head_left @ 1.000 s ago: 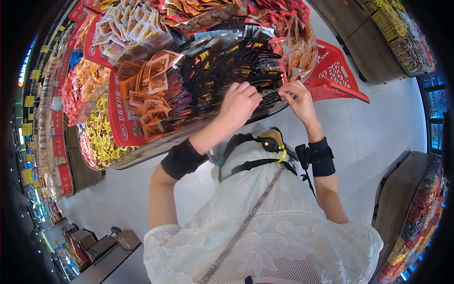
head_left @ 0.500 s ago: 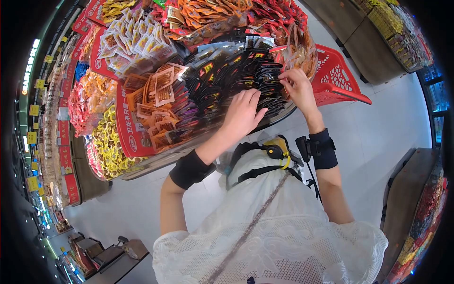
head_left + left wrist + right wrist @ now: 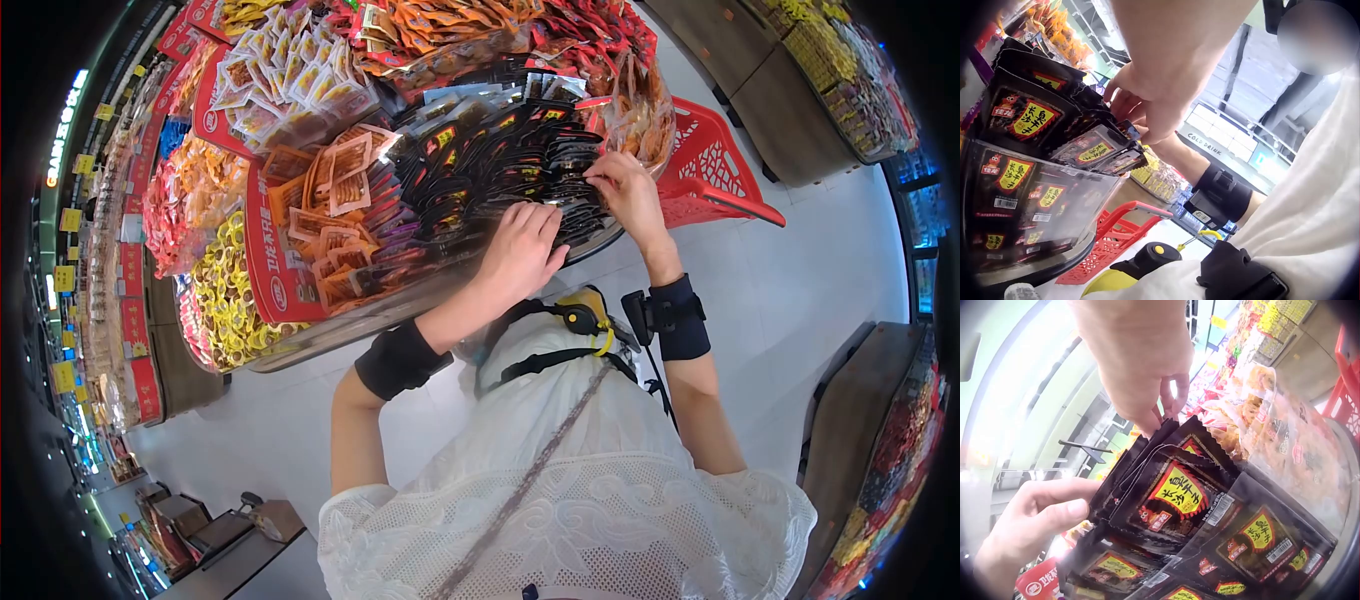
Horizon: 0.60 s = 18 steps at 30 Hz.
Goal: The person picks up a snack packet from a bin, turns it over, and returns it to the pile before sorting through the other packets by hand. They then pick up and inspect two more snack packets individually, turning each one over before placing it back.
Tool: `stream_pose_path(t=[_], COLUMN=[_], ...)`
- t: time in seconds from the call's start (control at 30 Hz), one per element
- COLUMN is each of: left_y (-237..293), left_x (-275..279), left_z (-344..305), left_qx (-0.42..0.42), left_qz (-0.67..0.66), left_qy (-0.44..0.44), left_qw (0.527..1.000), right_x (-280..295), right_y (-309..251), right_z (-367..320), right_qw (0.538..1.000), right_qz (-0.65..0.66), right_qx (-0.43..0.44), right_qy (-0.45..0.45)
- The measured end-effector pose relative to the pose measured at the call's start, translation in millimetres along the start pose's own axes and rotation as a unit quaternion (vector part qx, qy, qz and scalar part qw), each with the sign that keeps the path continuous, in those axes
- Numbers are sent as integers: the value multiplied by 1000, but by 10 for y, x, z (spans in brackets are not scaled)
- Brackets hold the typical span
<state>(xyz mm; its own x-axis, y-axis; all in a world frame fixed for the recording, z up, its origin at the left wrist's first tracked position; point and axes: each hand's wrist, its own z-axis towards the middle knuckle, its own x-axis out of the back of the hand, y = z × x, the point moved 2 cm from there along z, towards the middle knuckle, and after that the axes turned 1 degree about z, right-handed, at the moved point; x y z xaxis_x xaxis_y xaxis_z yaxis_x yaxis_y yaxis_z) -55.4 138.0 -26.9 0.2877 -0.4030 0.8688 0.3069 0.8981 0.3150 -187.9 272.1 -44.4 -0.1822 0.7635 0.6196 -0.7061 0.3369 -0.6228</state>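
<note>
Black snack packets (image 3: 480, 165) with yellow-and-red labels stand in tight rows in a clear-walled bin. At the near right end of these rows, my right hand (image 3: 625, 195) pinches the top edge of a black packet (image 3: 1175, 494) between thumb and fingertips. Packets behind it overlap, so how many it holds I cannot tell. My left hand (image 3: 520, 250) lies to the left, fingers extended over the near packets and thumb apart. From the right wrist view, the left hand's fingertips are right at the side edges of the packets.
Orange packets (image 3: 345, 175), white packets (image 3: 290, 75) and yellow packets (image 3: 235, 290) fill neighbouring bins. A red shopping basket (image 3: 715, 160) stands beyond the right hand. The clear bin wall (image 3: 1079, 200) rises in front of the packets. Brown display stands (image 3: 860, 400) line the right side.
The left hand's fingers, more curled a second ago, now lie straighter on the packets with the thumb spread. The right hand stays at the right end of the rows, its fingers shifted slightly.
</note>
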Motion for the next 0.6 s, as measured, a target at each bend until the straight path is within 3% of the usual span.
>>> stream_pose_path(t=[0.13, 0.27, 0.37, 0.6], left_y=[10, -25, -41, -102], left_x=[4, 44, 40, -153], left_z=[15, 74, 191, 396], left_qx=[0, 6, -6, 47], left_qz=[5, -11, -24, -37], left_qy=[-3, -19, 17, -37], left_qw=[1000, 1000, 1000, 998], right_x=[-58, -41, -57, -13], right_y=[-42, -63, -51, -64], right_z=[29, -35, -99, -141], right_qw=[1000, 1000, 999, 998], right_qz=[-2, 19, 45, 60], right_qx=[27, 2, -14, -19], right_qy=[-3, -14, 2, 0])
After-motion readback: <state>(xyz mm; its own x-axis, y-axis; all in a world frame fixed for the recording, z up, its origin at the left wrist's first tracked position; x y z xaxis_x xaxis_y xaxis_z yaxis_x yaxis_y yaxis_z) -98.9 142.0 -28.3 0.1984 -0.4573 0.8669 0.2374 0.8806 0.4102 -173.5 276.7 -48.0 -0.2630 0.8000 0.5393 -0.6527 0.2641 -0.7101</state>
